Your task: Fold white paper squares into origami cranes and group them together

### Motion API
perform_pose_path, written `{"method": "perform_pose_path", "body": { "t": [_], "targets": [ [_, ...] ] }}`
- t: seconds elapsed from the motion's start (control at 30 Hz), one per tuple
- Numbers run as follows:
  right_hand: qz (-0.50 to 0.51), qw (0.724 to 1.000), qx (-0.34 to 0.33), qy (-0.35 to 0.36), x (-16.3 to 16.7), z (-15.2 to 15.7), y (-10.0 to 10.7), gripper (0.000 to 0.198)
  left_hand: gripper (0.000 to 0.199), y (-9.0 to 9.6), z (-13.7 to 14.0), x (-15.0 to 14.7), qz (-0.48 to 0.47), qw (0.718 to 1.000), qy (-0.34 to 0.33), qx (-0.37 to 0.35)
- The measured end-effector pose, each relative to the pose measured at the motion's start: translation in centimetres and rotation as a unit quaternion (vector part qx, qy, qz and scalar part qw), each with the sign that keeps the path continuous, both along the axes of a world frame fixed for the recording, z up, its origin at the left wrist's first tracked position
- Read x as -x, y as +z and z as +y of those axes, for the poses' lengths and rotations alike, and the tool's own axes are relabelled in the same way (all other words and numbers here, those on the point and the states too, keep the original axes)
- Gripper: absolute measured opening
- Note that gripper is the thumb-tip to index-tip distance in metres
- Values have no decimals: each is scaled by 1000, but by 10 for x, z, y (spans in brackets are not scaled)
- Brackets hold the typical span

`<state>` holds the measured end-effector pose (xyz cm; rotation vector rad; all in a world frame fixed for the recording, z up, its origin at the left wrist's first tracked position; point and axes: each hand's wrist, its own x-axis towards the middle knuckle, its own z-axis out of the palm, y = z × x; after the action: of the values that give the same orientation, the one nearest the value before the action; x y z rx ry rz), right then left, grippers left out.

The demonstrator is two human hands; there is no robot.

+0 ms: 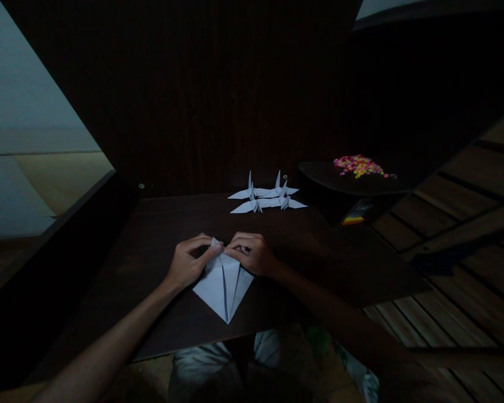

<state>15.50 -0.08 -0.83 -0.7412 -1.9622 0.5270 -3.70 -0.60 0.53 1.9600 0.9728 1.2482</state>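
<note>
A partly folded sheet of white origami paper [216, 285] lies on the dark desk, kite-shaped, one corner toward me and a narrow tip pointing away. Dark lines run down its middle where the folded flaps part. My left hand [190, 262] pinches the upper left edge near the tip, thumb on top. From the other side, my right hand [252, 253] grips the upper right edge with thumb and curled fingers. The two thumbs almost meet near the tip. Several finished white paper cranes [271, 197] stand together beyond my hands.
A small shelf [319, 173] at the right carries a heap of bright pink and yellow bits [361, 165]. Below it sits a small yellow-edged item [353, 219]. A dark raised side panel [59, 240] bounds the desk on the left. Wooden slats [453, 285] show at the right.
</note>
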Motion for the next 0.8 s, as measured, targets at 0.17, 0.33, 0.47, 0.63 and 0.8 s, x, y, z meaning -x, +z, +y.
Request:
{"method": "perform_pose_path", "body": {
  "t": [0.17, 0.33, 0.47, 0.63, 0.8],
  "targets": [
    [24, 999, -3, -35, -4, 2, 0, 15, 16, -1, 2, 2, -6, 1000, 20, -19],
    [20, 999, -3, -35, -4, 3, 1, 13, 13, -4, 6, 4, 30, 998, 32, -34],
    [5, 1000, 2, -31, -4, 3, 0, 12, 12, -4, 7, 5, 33, 998, 28, -43],
    [-3, 999, 3, -32, -5, 2, 0, 13, 11, 1, 5, 3, 30, 998, 18, -49],
    [-1, 1000, 6, -31, -5, 2, 1, 14, 11, 3, 4, 2, 24, 998, 19, -47]
  ]
}}
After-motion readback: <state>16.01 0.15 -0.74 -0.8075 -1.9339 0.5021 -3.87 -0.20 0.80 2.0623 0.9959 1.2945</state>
